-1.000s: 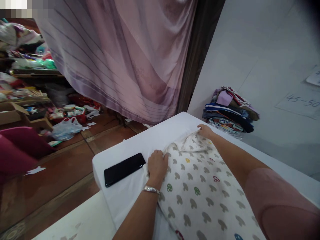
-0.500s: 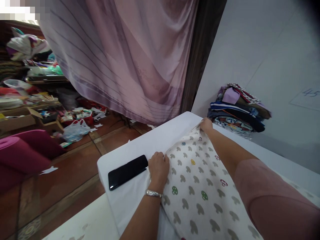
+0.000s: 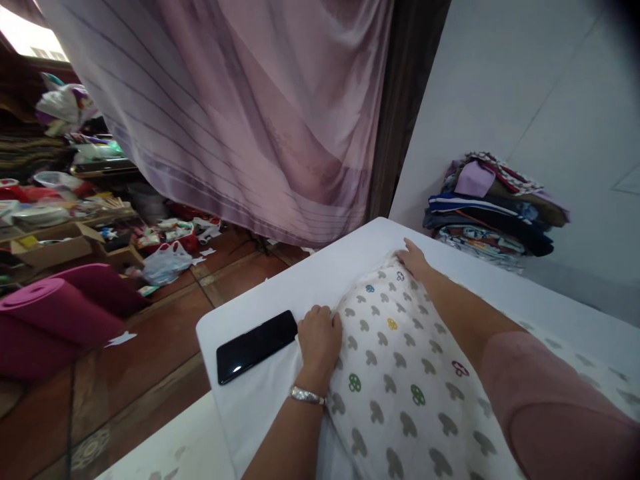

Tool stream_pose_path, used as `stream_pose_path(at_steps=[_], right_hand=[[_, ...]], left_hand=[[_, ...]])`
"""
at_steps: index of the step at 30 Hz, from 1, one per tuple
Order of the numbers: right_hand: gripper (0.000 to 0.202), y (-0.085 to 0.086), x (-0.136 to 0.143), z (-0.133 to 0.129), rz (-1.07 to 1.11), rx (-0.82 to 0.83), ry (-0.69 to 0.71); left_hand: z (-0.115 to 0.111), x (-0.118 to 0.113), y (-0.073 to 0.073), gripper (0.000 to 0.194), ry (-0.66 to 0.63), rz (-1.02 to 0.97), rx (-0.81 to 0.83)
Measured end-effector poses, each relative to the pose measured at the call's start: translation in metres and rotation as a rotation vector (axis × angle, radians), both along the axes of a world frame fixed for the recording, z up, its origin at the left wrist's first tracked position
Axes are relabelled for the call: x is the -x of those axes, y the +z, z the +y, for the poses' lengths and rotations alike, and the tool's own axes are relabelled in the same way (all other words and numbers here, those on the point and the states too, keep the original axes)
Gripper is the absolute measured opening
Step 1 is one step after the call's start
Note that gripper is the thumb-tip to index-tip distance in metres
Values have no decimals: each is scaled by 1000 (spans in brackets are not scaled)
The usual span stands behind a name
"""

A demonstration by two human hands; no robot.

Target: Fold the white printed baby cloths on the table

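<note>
A white cloth with grey mushroom shapes and a few coloured ones lies over the white table. At its near left edge, beside the phone, my left hand has its fingers curled down on the cloth, a silver bracelet on the wrist. My right hand rests at the cloth's far corner, its fingers apart and one pointing forward. The black phone lies flat on the table, just left of my left hand.
The white table's far edge lies before a hanging pink curtain. Folded clothes are stacked by the wall. On the floor at left are a pink rolled mat, a cardboard box and a plastic bag.
My right hand has loosened its pinch on the cloth's far corner, and its fingers have spread. That edge has slackened and rounded. The view has shifted slightly.
</note>
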State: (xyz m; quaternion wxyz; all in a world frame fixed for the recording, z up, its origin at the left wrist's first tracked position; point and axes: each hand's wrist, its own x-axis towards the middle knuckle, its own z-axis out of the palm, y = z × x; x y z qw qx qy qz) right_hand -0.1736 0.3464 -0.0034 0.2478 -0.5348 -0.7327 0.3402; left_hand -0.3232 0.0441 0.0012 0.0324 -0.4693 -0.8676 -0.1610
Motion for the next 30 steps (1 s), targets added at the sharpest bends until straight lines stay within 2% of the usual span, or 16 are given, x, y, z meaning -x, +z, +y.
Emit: stream_pose_path(at_steps=[3, 7, 10, 13, 18, 24, 30], right_hand=[[38, 6, -2, -7, -92, -145, -17], [23, 10, 8, -17, -269, -230, 155], [25, 10, 18, -22, -402, -253, 261], [28, 11, 23, -25, -529, -276, 300], [22, 14, 26, -26, -695, -329, 343], [24, 11, 28, -26, -781, -386, 417], [18, 16, 30, -17, -799, -360, 476]], left_hand=[[0, 0, 0, 24, -4, 4, -1], [-1, -1, 2, 26, -6, -6, 6], [-1, -1, 4, 37, -6, -27, 4], [0, 0, 4, 44, -1, -43, -9], [1, 1, 4, 40, -1, -51, -2], [0, 1, 3, 40, -5, -43, -3], [1, 1, 4, 40, 6, -53, 15]])
